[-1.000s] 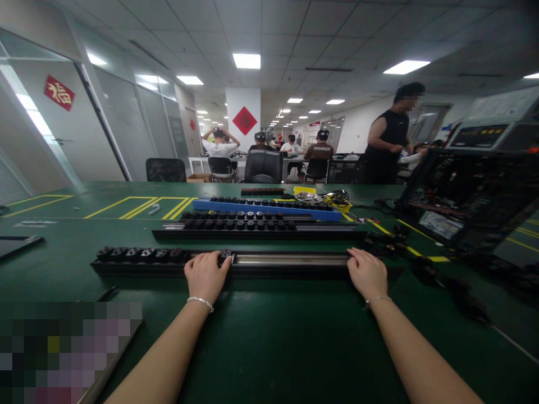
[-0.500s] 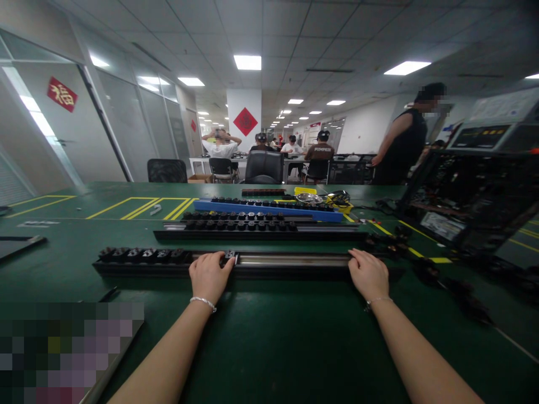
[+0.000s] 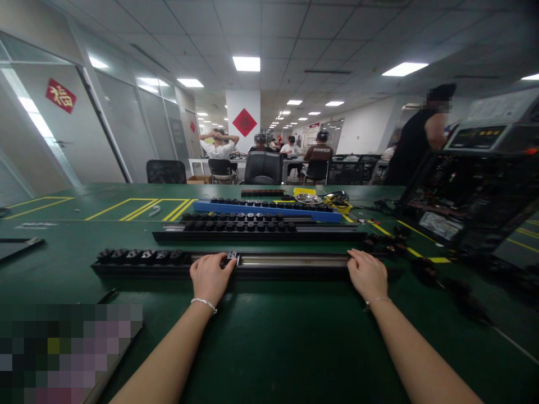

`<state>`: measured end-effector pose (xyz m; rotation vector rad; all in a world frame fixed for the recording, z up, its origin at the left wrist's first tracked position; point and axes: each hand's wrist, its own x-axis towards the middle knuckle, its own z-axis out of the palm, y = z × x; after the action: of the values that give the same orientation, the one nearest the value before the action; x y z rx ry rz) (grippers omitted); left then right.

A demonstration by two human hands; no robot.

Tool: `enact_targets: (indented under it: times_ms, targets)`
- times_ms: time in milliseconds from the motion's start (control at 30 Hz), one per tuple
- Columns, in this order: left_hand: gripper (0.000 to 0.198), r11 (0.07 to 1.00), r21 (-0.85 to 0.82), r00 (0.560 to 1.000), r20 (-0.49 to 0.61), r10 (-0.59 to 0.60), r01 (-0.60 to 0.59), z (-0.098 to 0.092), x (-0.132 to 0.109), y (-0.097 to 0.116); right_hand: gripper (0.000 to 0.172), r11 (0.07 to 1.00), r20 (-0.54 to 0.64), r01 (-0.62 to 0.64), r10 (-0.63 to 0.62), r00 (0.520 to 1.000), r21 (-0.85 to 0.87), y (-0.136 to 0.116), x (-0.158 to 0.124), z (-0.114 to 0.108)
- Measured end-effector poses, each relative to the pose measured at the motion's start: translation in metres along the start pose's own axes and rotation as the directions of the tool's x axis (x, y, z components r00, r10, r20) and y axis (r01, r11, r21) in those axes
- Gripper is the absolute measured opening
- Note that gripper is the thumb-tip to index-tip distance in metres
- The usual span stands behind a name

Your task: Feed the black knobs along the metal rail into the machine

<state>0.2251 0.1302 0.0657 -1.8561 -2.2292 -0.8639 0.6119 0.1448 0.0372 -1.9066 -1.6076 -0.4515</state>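
Observation:
A long black rail (image 3: pixel 290 274) with a channel along its top lies crosswise on the green table before me. Several black socket-like blocks (image 3: pixel 146 256) fill the left part of its channel. Closed over one further block (image 3: pixel 231 256), my left hand (image 3: pixel 210 275) rests near the rail's middle, with the thumb at the block's near side. My right hand (image 3: pixel 368 274) grips the rail towards its right end, fingers over the far edge and thumb in front. Between my hands the channel shows a bare metallic strip (image 3: pixel 295 261). My left fingertips are partly hidden.
Behind lie another black rail (image 3: pixel 227 235) with blocks and a blue rail (image 3: pixel 269 211). An opened equipment case (image 3: pixel 467 196) stands right, near loose dark parts (image 3: pixel 425 269). A metal dish (image 3: pixel 307 198) sits farther back. A person (image 3: pixel 415 140) stands beyond the case.
My left hand and the block under it have shifted very slightly right along the rail. The right hand stays put. The standing person has turned and moved right.

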Motion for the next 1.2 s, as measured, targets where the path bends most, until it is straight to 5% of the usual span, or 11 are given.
enact_targets:
  times_ms: [1200]
  targets:
    - [0.033, 0.999, -0.030, 1.000, -0.014, 0.022, -0.022, 0.0074, -0.0017, 0.0004, 0.040, 1.000, -0.007, -0.002, 0.002, 1.000, 0.003, -0.0017, -0.0001, -0.0018]
